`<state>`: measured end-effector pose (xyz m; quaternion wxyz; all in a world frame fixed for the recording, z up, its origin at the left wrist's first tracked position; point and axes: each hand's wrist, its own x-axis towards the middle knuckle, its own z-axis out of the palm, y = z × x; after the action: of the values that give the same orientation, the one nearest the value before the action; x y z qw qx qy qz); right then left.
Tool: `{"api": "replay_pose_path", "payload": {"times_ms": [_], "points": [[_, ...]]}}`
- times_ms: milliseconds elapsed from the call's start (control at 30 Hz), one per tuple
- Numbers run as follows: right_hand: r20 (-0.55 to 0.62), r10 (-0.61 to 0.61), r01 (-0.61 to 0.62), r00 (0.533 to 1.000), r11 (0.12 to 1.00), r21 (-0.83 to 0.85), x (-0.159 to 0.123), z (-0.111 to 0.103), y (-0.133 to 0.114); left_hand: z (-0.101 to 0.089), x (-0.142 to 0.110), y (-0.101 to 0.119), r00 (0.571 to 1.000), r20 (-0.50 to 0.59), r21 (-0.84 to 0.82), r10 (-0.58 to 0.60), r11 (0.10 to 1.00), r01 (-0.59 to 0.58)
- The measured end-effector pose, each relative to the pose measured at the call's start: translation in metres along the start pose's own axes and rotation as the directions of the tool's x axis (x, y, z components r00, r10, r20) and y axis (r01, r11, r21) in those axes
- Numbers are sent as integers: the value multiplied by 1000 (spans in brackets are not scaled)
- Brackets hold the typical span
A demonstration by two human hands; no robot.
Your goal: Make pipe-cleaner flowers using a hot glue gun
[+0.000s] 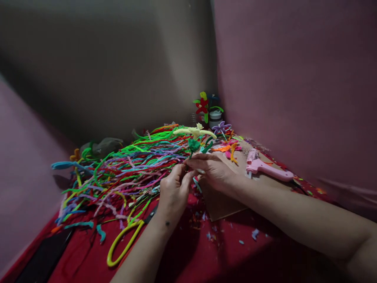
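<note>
My left hand point(176, 192) and my right hand point(213, 171) meet over the middle of the table. Between their fingertips they pinch the lower part of a green pipe-cleaner flower point(193, 145), its cupped head pointing up. The exact finger grip on its stem is partly hidden. Just behind it is a pale yellow pipe-cleaner flower point(196, 132) with long petals. A big heap of colourful pipe cleaners point(138, 157) spreads to the left of my hands. Below my right hand lies a piece of cardboard point(219, 202).
A pink glue gun point(266, 169) rests at the right on the cardboard. Yellow-handled scissors point(125, 243) lie beside my left forearm, and a dark flat object point(45, 253) is at the left edge. Finished flowers point(202, 106) and a white-lidded bottle point(216, 117) stand in the back corner between walls.
</note>
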<state>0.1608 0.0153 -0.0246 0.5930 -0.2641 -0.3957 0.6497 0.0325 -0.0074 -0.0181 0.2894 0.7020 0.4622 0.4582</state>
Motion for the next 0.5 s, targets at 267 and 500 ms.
{"api": "replay_pose_path", "payload": {"times_ms": [267, 500], "points": [[45, -48, 52, 998, 995, -85, 1, 0, 6, 1, -3, -4, 991, -70, 226, 112, 970, -93], [168, -55, 85, 984, 980, -181, -2, 2, -5, -4, 5, 4, 984, 63, -291, -165, 940, 176]]}}
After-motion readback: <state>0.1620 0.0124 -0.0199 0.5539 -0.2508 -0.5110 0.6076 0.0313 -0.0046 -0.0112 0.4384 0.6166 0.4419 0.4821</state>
